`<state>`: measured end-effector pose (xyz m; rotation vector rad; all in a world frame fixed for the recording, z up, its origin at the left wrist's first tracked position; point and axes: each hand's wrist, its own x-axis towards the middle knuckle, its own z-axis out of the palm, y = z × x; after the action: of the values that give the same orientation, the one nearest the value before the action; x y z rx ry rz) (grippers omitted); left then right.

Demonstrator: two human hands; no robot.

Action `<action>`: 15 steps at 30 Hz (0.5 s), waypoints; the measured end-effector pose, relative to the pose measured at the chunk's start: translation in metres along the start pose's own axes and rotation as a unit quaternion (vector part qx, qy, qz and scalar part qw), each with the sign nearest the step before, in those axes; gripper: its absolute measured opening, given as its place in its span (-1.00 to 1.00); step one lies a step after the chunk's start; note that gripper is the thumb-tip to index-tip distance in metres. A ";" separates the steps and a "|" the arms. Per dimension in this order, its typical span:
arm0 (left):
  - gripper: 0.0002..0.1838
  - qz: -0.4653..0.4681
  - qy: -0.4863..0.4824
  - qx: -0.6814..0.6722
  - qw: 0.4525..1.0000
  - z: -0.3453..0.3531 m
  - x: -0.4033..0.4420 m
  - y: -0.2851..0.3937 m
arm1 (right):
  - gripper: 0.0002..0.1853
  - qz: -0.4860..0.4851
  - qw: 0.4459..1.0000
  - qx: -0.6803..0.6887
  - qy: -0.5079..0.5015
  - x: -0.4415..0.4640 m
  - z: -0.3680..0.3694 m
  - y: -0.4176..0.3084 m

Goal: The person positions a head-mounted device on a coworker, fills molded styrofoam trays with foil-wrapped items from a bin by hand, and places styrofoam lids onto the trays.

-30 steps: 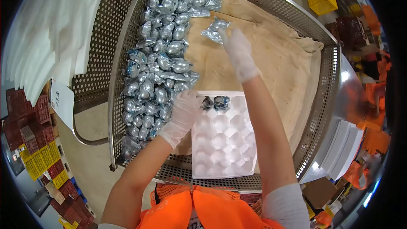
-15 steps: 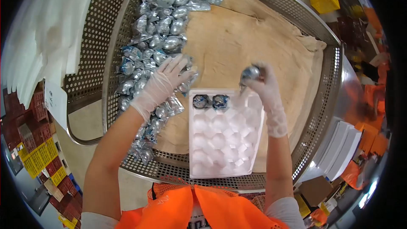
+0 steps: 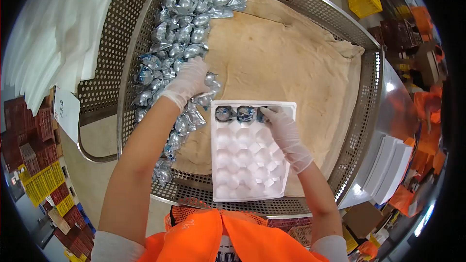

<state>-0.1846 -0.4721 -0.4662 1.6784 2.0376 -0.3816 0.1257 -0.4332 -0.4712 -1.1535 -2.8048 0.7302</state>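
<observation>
Silver, egg-shaped items in shiny wrappers (image 3: 187, 34) lie heaped along the left side of a perforated metal bin. My left hand (image 3: 190, 80), in a thin white glove, is closed against this heap; what its curled fingers grip is hidden. Near the bin's front stands a white moulded tray (image 3: 242, 165) with rows of round pockets. Two foil-wrapped eggs (image 3: 245, 113) sit in its far row. My gloved right hand (image 3: 284, 128) pinches a third foil-wrapped egg (image 3: 262, 115) at the pocket beside them; the fingers partly cover it.
Tan cloth (image 3: 286, 53) lines the bin, whose metal rim (image 3: 347, 199) surrounds the work. White sheets (image 3: 58, 29) hang at the left. A stack of white trays (image 3: 388, 170) stands at right, and a yellow crate (image 3: 364, 0) lies beyond the bin.
My right hand has brought its wrapped egg down and left into the tray's far row. The left hand's spread fingers have curled in on the heap.
</observation>
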 end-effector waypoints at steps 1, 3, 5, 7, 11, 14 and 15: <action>-0.26 -0.006 -0.002 0.000 1.000 0.000 -0.013 0.000 | -0.75 0.040 0.998 0.006 -0.056 0.001 -0.004 -0.002; -0.30 -0.083 0.062 -0.378 0.920 0.000 -0.042 0.003 | -0.76 0.026 0.997 -0.041 -0.062 0.010 -0.008 -0.011; -0.32 -0.094 0.149 -0.448 0.877 0.010 -0.082 0.009 | -0.76 -0.024 0.964 -0.224 -0.141 0.022 -0.010 -0.019; -0.31 -0.120 0.300 -0.713 0.622 0.017 -0.120 0.011 | -0.80 0.021 0.969 -0.192 -0.156 0.045 -0.040 -0.048; -0.38 -0.138 0.200 -0.841 0.483 0.064 -0.187 -0.001 | -0.82 -0.088 0.985 -0.089 -0.115 0.099 -0.007 -0.114; -0.45 -0.175 0.205 -0.869 0.415 0.088 -0.209 0.006 | -0.73 -0.080 0.988 -0.100 -0.084 0.117 0.103 -0.148; -0.49 -0.210 0.210 -0.903 0.312 0.090 -0.212 0.010 | -0.73 -0.082 0.988 -0.098 -0.082 0.118 0.103 -0.151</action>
<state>-0.1286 -0.6933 -0.4316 -0.3687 1.3286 1.7521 -0.0797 -0.4898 -0.5164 -0.9061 -3.1226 0.5734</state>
